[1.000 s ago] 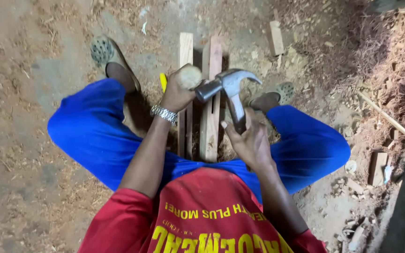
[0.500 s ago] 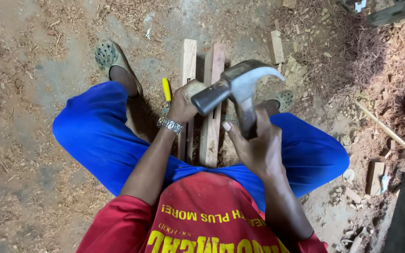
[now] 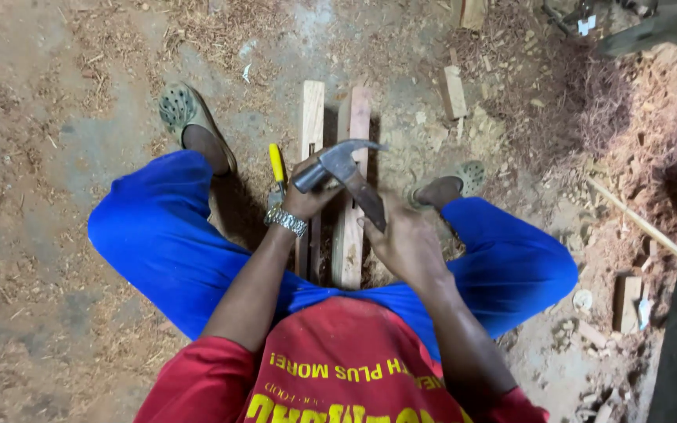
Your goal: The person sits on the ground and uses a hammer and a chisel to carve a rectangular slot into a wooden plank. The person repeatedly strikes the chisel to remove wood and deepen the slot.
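Note:
I look down at my own lap, with blue trousers and a red shirt. My right hand (image 3: 405,239) grips the wooden handle of a claw hammer (image 3: 341,166), whose steel head sits low over my left hand. My left hand (image 3: 301,200), with a metal wristwatch, is closed on a tool with its top under the hammer head; what it holds is mostly hidden. Two long wooden planks (image 3: 352,188) lie side by side on the ground between my legs. A yellow-handled tool (image 3: 276,164) lies just left of the planks by my left hand.
My feet in perforated clogs (image 3: 184,113) rest on either side of the planks. Sawdust and shavings cover the concrete floor. Small wood offcuts (image 3: 454,92) lie at the upper right, more scraps (image 3: 627,301) and a thin stick at the right beside a dark post.
The hammer was raised half a second ago and has now come down onto the top of the thing in my left hand. The yellow-handled tool is more exposed.

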